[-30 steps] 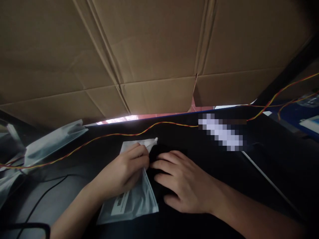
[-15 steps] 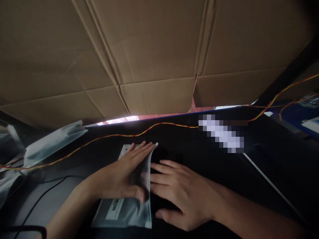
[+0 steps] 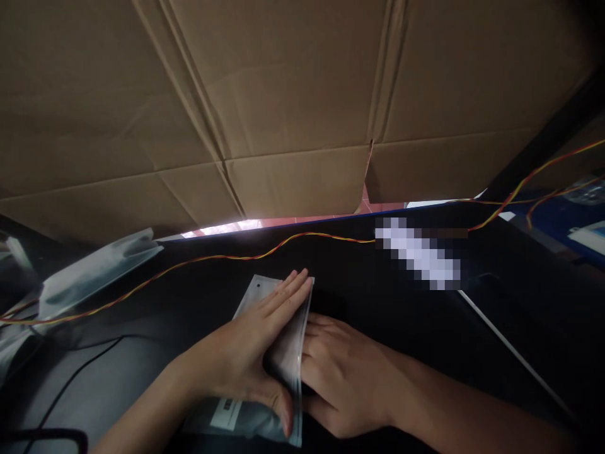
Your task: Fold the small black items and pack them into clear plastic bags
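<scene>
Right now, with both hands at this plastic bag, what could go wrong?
The plastic bag might crease or slide, as the left hand lies spread over it. The right hand has its fingertips hidden at the bag's right edge, so they could catch there unseen. The twisted red-and-yellow cable runs just beyond, and a far reach might snag it.

1. A black tabletop [image 3: 406,302] spans the view;
2. near its middle lies a translucent bag [image 3: 288,353] with a barcode label [image 3: 225,413];
3. a twisted red-and-yellow wire [image 3: 302,234] crosses its far part;
4. leftward, a frosted packet [image 3: 101,271] and black cable [image 3: 70,382];
5. rightward, a pixelated pale object [image 3: 418,253]; a thin rod-like strip [image 3: 496,333].
</scene>
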### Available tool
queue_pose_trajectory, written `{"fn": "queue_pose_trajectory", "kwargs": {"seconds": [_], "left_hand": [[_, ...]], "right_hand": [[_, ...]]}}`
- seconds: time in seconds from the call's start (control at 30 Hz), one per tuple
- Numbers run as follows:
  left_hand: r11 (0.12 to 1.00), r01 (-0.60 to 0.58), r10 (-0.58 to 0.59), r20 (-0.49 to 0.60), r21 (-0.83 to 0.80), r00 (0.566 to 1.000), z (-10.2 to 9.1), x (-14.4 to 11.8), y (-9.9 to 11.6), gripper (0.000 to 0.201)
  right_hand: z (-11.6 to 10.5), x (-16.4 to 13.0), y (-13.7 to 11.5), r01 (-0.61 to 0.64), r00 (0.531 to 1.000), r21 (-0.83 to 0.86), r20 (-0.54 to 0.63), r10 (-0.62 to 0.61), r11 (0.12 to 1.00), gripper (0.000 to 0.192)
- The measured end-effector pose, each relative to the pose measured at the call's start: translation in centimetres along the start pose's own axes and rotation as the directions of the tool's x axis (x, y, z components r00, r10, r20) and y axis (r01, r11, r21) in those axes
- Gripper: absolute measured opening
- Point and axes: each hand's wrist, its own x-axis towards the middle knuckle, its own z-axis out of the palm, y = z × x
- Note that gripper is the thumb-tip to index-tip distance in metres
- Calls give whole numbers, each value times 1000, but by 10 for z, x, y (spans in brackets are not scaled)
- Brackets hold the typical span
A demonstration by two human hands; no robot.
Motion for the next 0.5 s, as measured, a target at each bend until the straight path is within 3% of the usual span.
{"fn": "queue_pose_trajectory", "kwargs": {"seconds": [0.13,0.37,0.5], "left_hand": [[999,-27,27,13,-19,1000,1,2,3,165],[992,-45,56,-90,122,994,2,9,11,149],[981,-26,51,-122,195,991,-6,6,3,139]], "right_hand": [[0,-2,3,125,989,5,78,-125,992,30],[5,4,5,-39,994,72,-94,46,997,29],[-15,0,12,-17,999,179,-42,25,984,34]]}}
